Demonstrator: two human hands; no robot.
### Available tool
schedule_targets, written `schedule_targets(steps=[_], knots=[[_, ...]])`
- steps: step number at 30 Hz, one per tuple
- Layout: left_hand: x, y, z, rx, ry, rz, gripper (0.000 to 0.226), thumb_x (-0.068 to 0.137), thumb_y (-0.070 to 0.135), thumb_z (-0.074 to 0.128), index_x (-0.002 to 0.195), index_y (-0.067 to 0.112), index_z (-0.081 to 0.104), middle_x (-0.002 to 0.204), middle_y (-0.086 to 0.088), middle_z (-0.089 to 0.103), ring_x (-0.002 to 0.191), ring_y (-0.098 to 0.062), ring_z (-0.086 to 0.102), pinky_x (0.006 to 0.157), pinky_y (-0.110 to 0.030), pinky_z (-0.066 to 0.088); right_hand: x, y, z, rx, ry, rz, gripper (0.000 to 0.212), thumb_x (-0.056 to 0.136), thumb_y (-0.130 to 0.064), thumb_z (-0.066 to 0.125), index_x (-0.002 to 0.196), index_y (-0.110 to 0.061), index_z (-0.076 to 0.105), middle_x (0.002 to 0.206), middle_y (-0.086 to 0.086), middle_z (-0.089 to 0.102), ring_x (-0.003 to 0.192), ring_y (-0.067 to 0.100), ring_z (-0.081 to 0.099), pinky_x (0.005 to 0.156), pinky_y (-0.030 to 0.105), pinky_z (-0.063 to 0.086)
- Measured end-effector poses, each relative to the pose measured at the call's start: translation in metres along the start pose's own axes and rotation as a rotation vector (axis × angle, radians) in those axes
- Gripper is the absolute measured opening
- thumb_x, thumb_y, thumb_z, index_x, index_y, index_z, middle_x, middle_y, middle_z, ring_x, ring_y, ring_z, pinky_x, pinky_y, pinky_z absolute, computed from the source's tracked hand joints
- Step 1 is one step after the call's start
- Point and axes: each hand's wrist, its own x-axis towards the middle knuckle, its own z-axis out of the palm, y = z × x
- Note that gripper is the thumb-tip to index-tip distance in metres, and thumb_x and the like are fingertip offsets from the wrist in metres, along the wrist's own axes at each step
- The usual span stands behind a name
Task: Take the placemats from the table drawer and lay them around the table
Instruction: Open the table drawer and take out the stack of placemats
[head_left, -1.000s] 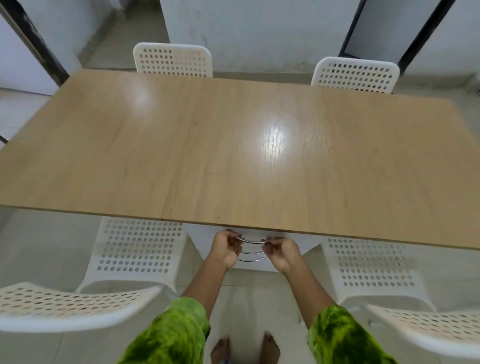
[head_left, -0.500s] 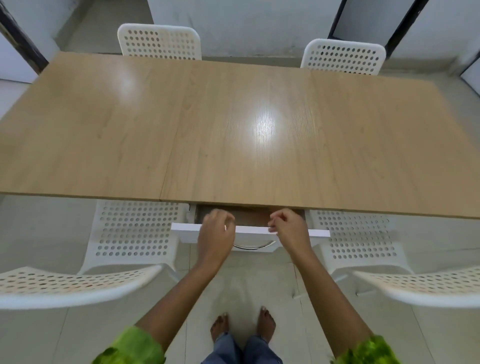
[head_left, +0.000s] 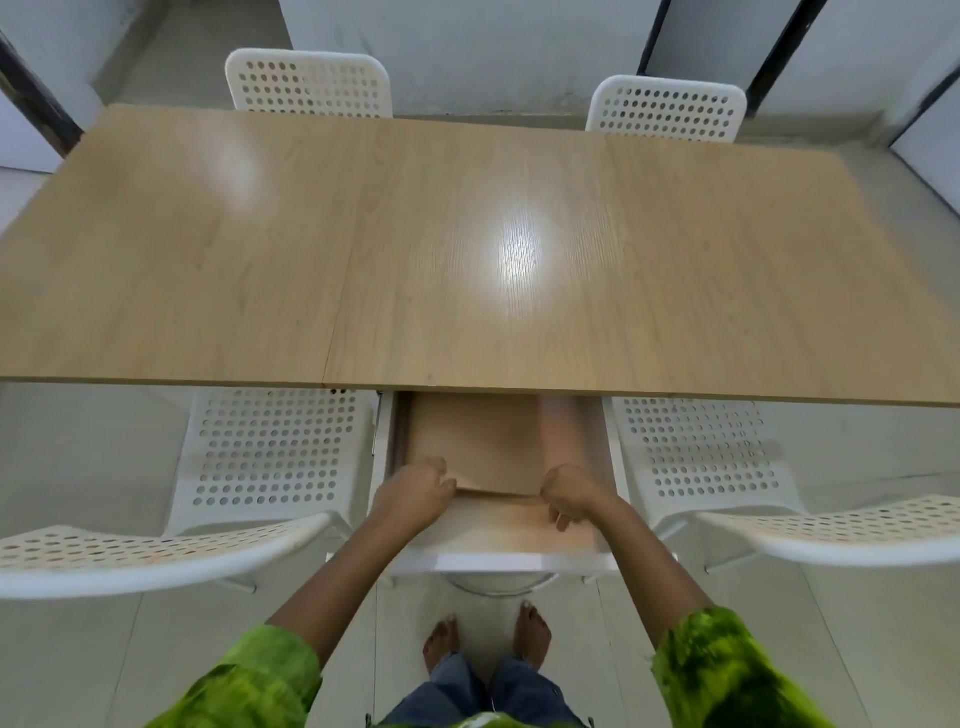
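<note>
The white table drawer (head_left: 498, 560) stands pulled far out from under the near edge of the light wooden table (head_left: 467, 270). Inside lies a flat tan stack of placemats (head_left: 483, 441), its far part hidden under the tabletop. My left hand (head_left: 413, 493) pinches the stack's near left corner. My right hand (head_left: 571, 491) holds the near right corner, fingers curled over the edge. The near edge of the placemats is slightly raised off the drawer bottom.
Two white perforated chairs (head_left: 270, 452) (head_left: 696, 447) are tucked under the near side, either side of the drawer. Two more chairs (head_left: 309, 85) (head_left: 667, 111) stand at the far side. Chair backs (head_left: 156, 553) (head_left: 841, 530) curve close by my arms. My bare feet (head_left: 485, 636) stand on the tiled floor.
The drawer went from shut to pulled far out. Both hands left the drawer front and handle and moved inside onto the placemats' near corners.
</note>
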Motion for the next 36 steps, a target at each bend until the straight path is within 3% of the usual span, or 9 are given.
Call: schedule_targets(steps=[4, 9, 12, 15, 20, 24, 28, 31, 36], knots=[[0.008, -0.009, 0.008, -0.076, 0.177, -0.068, 0.051, 0.094, 0.024, 0.045, 0.138, 0.002, 0.031, 0.145, -0.016, 0.030, 0.126, -0.031, 0.039, 0.098, -0.038, 0.039, 0.013, 0.012, 0.013, 0.044, 0.198, -0.021, 0.012, 0.086, -0.007, 0.044, 0.076, -0.009, 0.048, 0.082, 0.005, 0.051, 0.082, 0.023, 0.048, 0.064, 0.025, 0.035], [0.020, -0.008, 0.017, -0.411, -0.039, -0.378, 0.071, 0.095, 0.027, 0.045, 0.148, 0.004, 0.004, 0.154, -0.019, 0.017, 0.135, -0.036, 0.033, 0.107, -0.040, 0.034, 0.020, 0.021, 0.033, 0.352, 0.202, 0.093, 0.015, 0.088, -0.014, 0.046, 0.100, -0.006, 0.047, 0.093, 0.008, 0.048, 0.079, 0.023, 0.050, 0.063, 0.027, 0.038], [0.025, -0.007, 0.023, -0.560, -0.063, -0.512, 0.077, 0.090, 0.032, 0.054, 0.146, 0.004, 0.010, 0.151, -0.018, 0.025, 0.132, -0.036, 0.036, 0.105, -0.039, 0.038, 0.020, 0.029, 0.045, 0.450, 0.176, 0.142, 0.005, 0.085, -0.013, 0.049, 0.084, -0.008, 0.048, 0.083, 0.006, 0.049, 0.069, 0.020, 0.048, 0.058, 0.025, 0.036], [0.026, -0.011, 0.026, -0.719, -0.062, -0.537, 0.087, 0.077, 0.033, 0.073, 0.141, 0.001, 0.025, 0.141, -0.020, 0.041, 0.122, -0.037, 0.048, 0.101, -0.042, 0.043, 0.018, 0.036, 0.051, 0.506, 0.161, 0.153, 0.031, 0.084, -0.013, 0.052, 0.115, -0.006, 0.049, 0.110, 0.011, 0.051, 0.091, 0.026, 0.052, 0.067, 0.027, 0.042], [0.007, -0.013, 0.023, -1.085, -0.108, -0.499, 0.053, 0.072, 0.005, 0.076, 0.111, 0.004, 0.041, 0.093, -0.014, 0.062, 0.078, -0.025, 0.062, 0.062, -0.033, 0.053, 0.010, 0.047, 0.045, 0.567, 0.120, 0.122, 0.036, 0.086, -0.015, 0.056, 0.120, -0.006, 0.051, 0.101, 0.008, 0.055, 0.071, 0.014, 0.047, 0.051, 0.023, 0.033], [-0.012, -0.023, 0.019, -1.263, -0.176, -0.447, 0.061, 0.069, 0.003, 0.076, 0.123, -0.001, 0.048, 0.108, -0.021, 0.065, 0.086, -0.031, 0.065, 0.066, -0.037, 0.057, 0.000, 0.055, 0.036, 0.649, 0.128, 0.105, 0.030, 0.085, -0.032, 0.061, 0.102, -0.010, 0.051, 0.073, 0.000, 0.047, 0.062, 0.015, 0.045, 0.054, 0.026, 0.037], [-0.047, -0.027, 0.016, -1.400, -0.256, -0.399, 0.050, 0.065, 0.010, 0.079, 0.110, 0.001, 0.059, 0.089, -0.015, 0.071, 0.081, -0.027, 0.066, 0.065, -0.035, 0.058, -0.026, 0.068, 0.022, 1.154, -0.196, 0.035, 0.040, 0.075, -0.039, 0.073, 0.100, -0.008, 0.070, 0.077, 0.006, 0.066, 0.068, 0.020, 0.057, 0.072, 0.033, 0.050], [-0.070, -0.031, 0.022, -1.499, -0.301, -0.358, 0.081, 0.031, 0.019, 0.093, 0.104, 0.001, 0.062, 0.085, -0.016, 0.073, 0.075, -0.027, 0.070, 0.065, -0.038, 0.059, -0.053, 0.067, 0.007, 1.398, -0.414, -0.123, 0.027, 0.080, -0.026, 0.062, 0.094, -0.004, 0.072, 0.080, 0.009, 0.075, 0.067, 0.018, 0.071, 0.064, 0.031, 0.060], [-0.101, -0.010, 0.033, -1.597, -0.309, -0.293, 0.097, 0.021, 0.023, 0.097, 0.108, 0.001, 0.062, 0.091, -0.016, 0.073, 0.077, -0.026, 0.072, 0.064, -0.038, 0.059, -0.103, 0.050, -0.022, 1.244, -0.367, -0.385, 0.042, 0.066, -0.015, 0.077, 0.103, -0.001, 0.065, 0.079, 0.011, 0.074, 0.064, 0.017, 0.071, 0.056, 0.027, 0.059]])
